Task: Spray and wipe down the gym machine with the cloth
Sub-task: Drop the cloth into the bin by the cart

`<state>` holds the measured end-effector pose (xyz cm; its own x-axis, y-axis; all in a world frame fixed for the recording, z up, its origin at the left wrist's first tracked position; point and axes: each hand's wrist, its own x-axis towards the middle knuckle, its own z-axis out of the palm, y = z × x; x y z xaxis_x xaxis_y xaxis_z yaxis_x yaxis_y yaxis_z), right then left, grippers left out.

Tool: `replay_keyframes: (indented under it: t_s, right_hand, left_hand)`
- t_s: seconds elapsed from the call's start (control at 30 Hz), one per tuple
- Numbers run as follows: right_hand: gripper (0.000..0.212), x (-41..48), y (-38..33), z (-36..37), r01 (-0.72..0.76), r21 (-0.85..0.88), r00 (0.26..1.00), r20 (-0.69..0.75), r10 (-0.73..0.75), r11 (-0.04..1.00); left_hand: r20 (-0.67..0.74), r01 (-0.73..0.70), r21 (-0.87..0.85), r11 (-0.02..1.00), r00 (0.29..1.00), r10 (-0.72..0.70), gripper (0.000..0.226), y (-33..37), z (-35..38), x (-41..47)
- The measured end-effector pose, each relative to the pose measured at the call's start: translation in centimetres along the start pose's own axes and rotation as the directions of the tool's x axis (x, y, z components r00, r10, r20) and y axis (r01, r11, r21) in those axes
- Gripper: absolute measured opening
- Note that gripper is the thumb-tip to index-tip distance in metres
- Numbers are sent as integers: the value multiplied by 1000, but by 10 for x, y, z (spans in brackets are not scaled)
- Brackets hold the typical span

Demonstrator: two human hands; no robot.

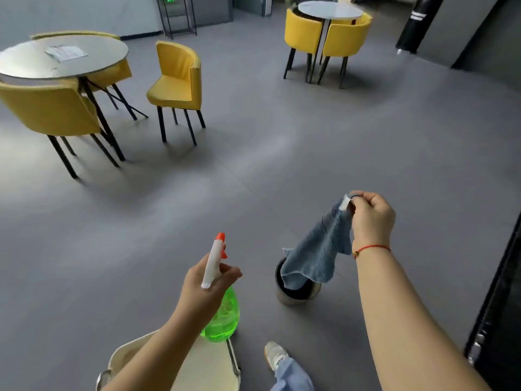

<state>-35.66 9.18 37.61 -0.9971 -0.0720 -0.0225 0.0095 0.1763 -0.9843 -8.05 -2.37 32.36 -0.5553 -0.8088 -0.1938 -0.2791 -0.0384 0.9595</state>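
A person's view looking down over a grey floor, with both bare forearms reaching forward. At about 6 o'clock in the view, the left hand grips the neck of a spray bottle, fingers curled round it just under the spray head. The bottle has a see-through, bright green rounded body, a slim white head and an orange nozzle tip and trigger, and the nozzle points away towards 12 o'clock. At 2 o'clock from the bottle, well apart from it, the right hand pinches one corner of a cloth between thumb and fingertips. The cloth is a dusty blue-grey with a soft, looped towel texture and a small white tag at the pinched corner. It hangs free in loose folds, widening downwards. A thin red string bracelet circles the right wrist. The cloth's lower edge hangs in front of a small round, dark-lined bin on the floor; whether they touch cannot be told. At 6 o'clock, under the left forearm, is a cream chair seat, and beside it at 5 o'clock a pale shoe and a light blue trouser leg. At 10 o'clock stands a round table with yellow chairs around it, and at 1 o'clock a second round table ringed closely by yellow chairs.
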Motion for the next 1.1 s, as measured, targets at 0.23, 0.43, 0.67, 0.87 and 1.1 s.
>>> replay_keyframes:
  t_s: [0.23, 0.43, 0.67, 0.87, 1.1]
  right_hand:
    - [18, 50, 77, 38, -237, -419, 834, 376, 405, 876]
    - [9, 23, 49, 78, -10, -402, 580, 743, 333, 916]
    - [50, -33, 14, 114, 447, -335, 227, 939, 258, 829]
    - [69, -94, 8, 126, 738, -237, -21, 928, 372, 632]
    - [46, -182, 38, 122, 854, -23, -144, 949, 279, 520]
  left_hand:
    - [-161, 92, 27, 995, 983, -86, 13, 5, 43, 37]
    - [-252, 158, 135, 978, 960, -120, 27, 4, 72, 50]
    - [-421, 348, 366, 863, 889, -180, 79, -15, 76, 31]
    - [-549, 454, 413, 789, 816, -182, 76, -40, 66, -12]
    - [-682, 583, 330, 742, 690, -240, 86, -86, 52, -65]
